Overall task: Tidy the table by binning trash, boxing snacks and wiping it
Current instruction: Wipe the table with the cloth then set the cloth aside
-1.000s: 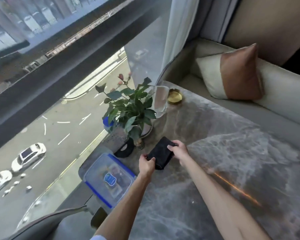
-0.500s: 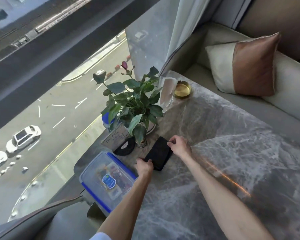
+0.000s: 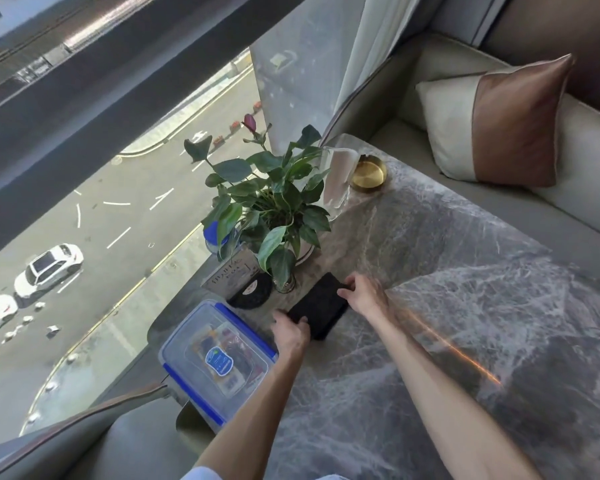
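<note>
A folded black cloth (image 3: 321,304) lies flat on the grey marble table (image 3: 465,323), just right of the plant. My left hand (image 3: 290,332) touches its near left corner with its fingertips. My right hand (image 3: 366,296) rests its fingers on the cloth's far right edge. A clear snack box (image 3: 213,360) with a blue-clipped lid shut on it sits at the table's left edge, with snack packets visible inside.
A potted green plant (image 3: 271,209) stands behind the cloth, with a book and a black round coaster (image 3: 252,292) at its foot. A glass vase (image 3: 338,180) and a gold dish (image 3: 369,173) sit at the far corner. A sofa with a cushion (image 3: 492,123) borders the table.
The cloth was held up folded between both hands; now it lies flat on the table with both hands at its edges. The camera view has shifted slightly.
</note>
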Tool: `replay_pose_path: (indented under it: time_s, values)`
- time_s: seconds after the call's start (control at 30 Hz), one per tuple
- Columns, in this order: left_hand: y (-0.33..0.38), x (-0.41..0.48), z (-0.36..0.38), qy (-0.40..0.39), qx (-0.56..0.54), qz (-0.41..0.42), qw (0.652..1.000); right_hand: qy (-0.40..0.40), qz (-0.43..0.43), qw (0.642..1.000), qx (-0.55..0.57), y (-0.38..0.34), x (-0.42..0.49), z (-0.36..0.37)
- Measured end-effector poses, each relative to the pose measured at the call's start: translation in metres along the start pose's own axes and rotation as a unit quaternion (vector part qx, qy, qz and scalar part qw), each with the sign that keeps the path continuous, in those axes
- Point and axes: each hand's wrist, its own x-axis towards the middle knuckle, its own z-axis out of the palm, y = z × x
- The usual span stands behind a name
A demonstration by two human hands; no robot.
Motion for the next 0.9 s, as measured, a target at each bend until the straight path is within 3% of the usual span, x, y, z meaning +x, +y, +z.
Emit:
replay_pose_path:
  time_s: [0.23,0.43,0.6,0.7,0.8,0.9]
  values:
    - [0.002,0.000,-0.006,0.027,-0.038,0.031,0.998,0.056,-0.044,0.997,0.017,-0.008,0.002,0.006]
    - [0.001,-0.003,-0.007,-0.006,-0.001,0.048,0.999,0.028,-0.061,0.997,0.026,-0.006,0.002,0.016]
    - [0.000,-0.006,-0.005,-0.004,0.049,0.085,0.995,0.065,-0.084,0.994,-0.017,-0.007,-0.002,0.019]
    - [-0.005,-0.014,-0.001,0.033,0.217,0.156,0.963,0.129,-0.182,0.965,-0.141,-0.005,-0.009,0.022]
    - [-0.016,-0.017,0.007,0.044,0.315,0.257,0.913,0.161,-0.338,0.902,-0.215,-0.001,-0.016,0.023]
    - [-0.031,-0.012,0.017,0.001,0.342,0.315,0.885,0.095,-0.385,0.875,-0.277,0.007,-0.019,0.026]
